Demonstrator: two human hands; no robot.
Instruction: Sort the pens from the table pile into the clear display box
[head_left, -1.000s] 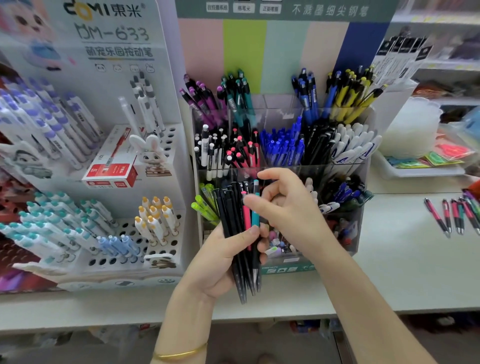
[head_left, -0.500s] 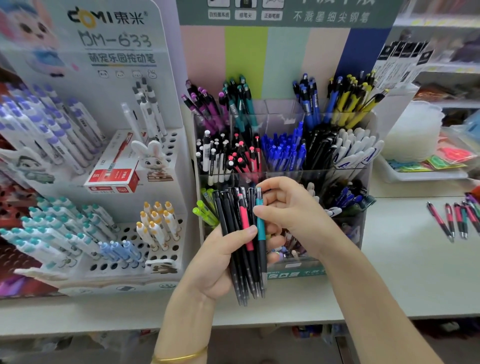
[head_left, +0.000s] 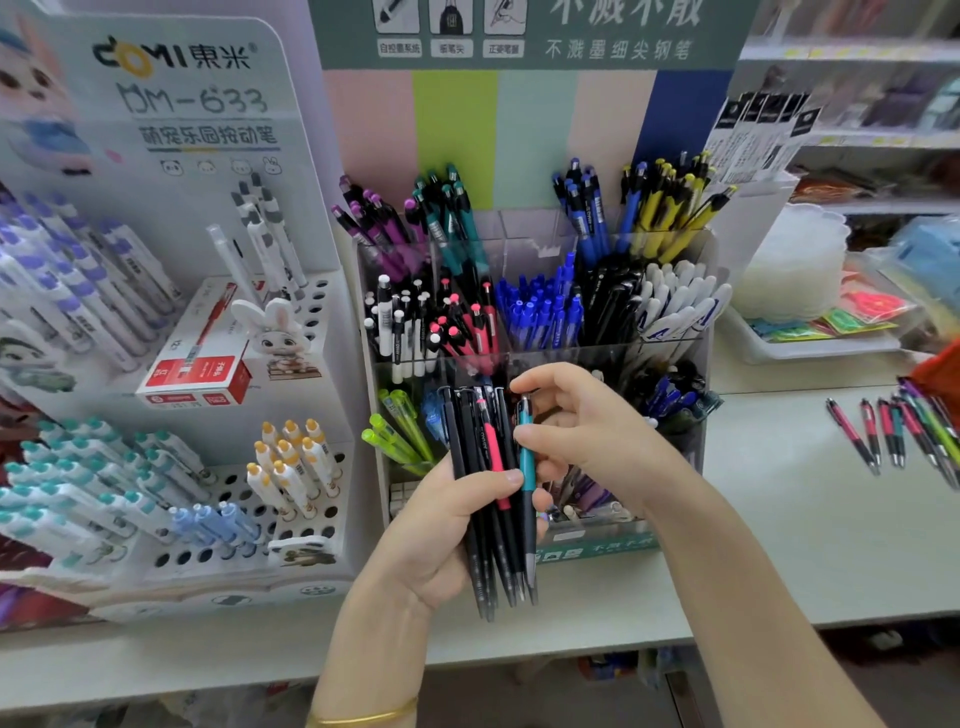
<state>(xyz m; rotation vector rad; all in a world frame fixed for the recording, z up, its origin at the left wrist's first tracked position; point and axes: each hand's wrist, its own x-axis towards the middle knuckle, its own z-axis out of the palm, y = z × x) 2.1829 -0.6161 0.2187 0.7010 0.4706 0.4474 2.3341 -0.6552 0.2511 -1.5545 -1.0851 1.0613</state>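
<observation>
**Q:** Head view: how are the hands shown?

**A:** The left hand (head_left: 447, 525) is seen in front of the clear display box (head_left: 670, 358), palm towards the camera; its fingers are curled round a bundle of pens (head_left: 480, 519), mostly black with one pink-gripped, held upright with tips down; the thumb is laid across the front. The right hand (head_left: 587, 436) is shown just above and to the right; a teal pen (head_left: 527, 470) at the bundle's right edge is pinched near its upper end between thumb and forefinger; the remaining fingers are loosely curled.

**Q:** Where are the task's things located?

**A:** The box is stood at centre on the pale bench (head_left: 779, 545); its compartments are filled in tiers: purple, teal, blue and yellow pens at the back; white-and-black, pink-capped, blue, black and white ones in the middle; green and mixed ones at the front, partly hidden by the hands. The pile of pens (head_left: 893, 436) is laid on the bench well to the right of the box, apart from both hands.

**Q:** What else is recorded?

**A:** A white pen rack (head_left: 208, 364) is stood just left of the box, with a red carton (head_left: 197, 374) lodged in it; a tray (head_left: 810, 348) is seen beyond the pile; a gold bangle (head_left: 363, 717) is worn on the left wrist.
</observation>
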